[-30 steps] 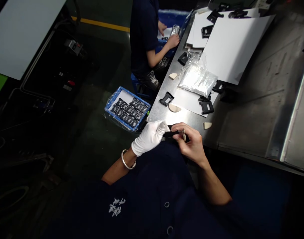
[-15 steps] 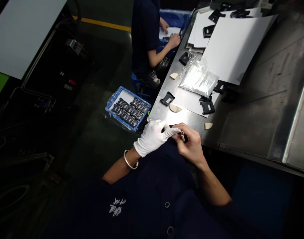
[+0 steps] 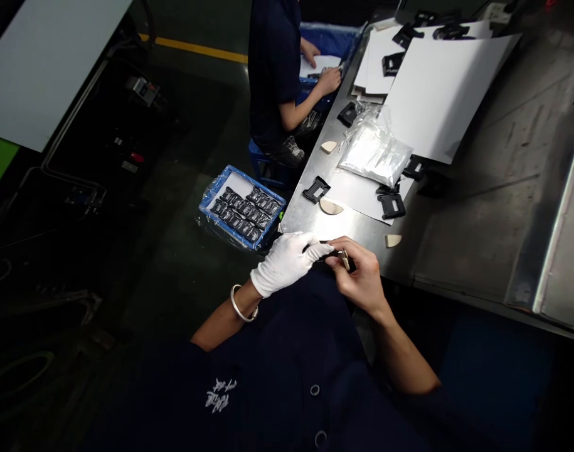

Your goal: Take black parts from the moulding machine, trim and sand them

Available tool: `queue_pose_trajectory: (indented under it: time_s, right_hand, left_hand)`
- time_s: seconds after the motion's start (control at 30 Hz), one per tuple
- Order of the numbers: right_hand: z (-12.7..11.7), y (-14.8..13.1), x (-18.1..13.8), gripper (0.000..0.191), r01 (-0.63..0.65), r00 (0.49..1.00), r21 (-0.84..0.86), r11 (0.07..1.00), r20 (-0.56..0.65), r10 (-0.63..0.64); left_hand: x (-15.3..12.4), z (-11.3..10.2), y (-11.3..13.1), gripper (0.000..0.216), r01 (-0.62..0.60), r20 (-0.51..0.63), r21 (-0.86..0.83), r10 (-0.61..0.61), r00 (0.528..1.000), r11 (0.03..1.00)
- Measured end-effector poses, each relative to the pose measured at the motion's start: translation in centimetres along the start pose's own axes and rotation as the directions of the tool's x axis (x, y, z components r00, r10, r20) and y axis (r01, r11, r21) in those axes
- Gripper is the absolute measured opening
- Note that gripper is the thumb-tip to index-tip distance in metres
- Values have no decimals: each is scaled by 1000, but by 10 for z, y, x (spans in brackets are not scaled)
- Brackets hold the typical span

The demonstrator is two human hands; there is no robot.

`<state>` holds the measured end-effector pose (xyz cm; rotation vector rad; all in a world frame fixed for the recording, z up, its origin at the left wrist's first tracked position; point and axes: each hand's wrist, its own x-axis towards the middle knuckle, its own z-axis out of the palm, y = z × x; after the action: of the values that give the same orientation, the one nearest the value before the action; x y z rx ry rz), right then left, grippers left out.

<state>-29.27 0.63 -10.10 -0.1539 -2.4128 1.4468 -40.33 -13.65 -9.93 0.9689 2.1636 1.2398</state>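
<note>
My left hand (image 3: 287,262), in a white glove, is closed on a black plastic part (image 3: 326,257), mostly hidden by the fingers. Close beside it, my bare right hand (image 3: 359,276) curls round a small tool with a pale, metallic end (image 3: 345,258); its exact kind is hidden by the grip. Both hands meet in front of my chest, at the bench's near edge. On the bench just beyond lie a similar black plastic part (image 3: 317,189) and a beige half-round piece (image 3: 331,206).
The metal bench (image 3: 451,251) carries white sheets (image 3: 449,94), a clear plastic bag (image 3: 376,154) and several black parts. A blue crate (image 3: 230,168) of wrapped black parts stands left of the bench. A co-worker (image 3: 275,75) sits beyond, hands over another blue bin (image 3: 331,37).
My gloved fingers have drawn slightly left, away from the small tool, and more of the dark part shows between the hands. My right hand stays nearly in place.
</note>
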Motion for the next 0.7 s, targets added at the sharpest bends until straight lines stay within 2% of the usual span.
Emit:
queue_pose_trajectory:
  time_s: [0.1, 0.23, 0.4, 0.53, 0.7]
  right_hand:
    - [3, 2, -1, 13, -14, 1000, -4, 1000, 6, 14]
    - [4, 4, -2, 13, -15, 1000, 13, 1000, 2, 15]
    - [5, 3, -2, 11, -26, 1000, 7, 1000, 1, 26]
    - [4, 3, -2, 9, -19, 1000, 13, 1000, 14, 19]
    - [4, 2, -4, 11, -44, 999, 12, 999, -21, 44]
  left_hand:
    - [0, 3, -4, 44, 17, -41, -16, -17, 999, 1000]
    - [-2, 4, -9, 40, -19, 34, -39, 21, 999, 999]
    - [-2, 2, -8, 44, 6, -12, -4, -6, 1000, 1000]
    - [-1, 1, -6, 40, -12, 58, -27, 14, 998, 1000]
    - [-2, 1, -3, 44, 20, 11, -35, -20, 1000, 999]
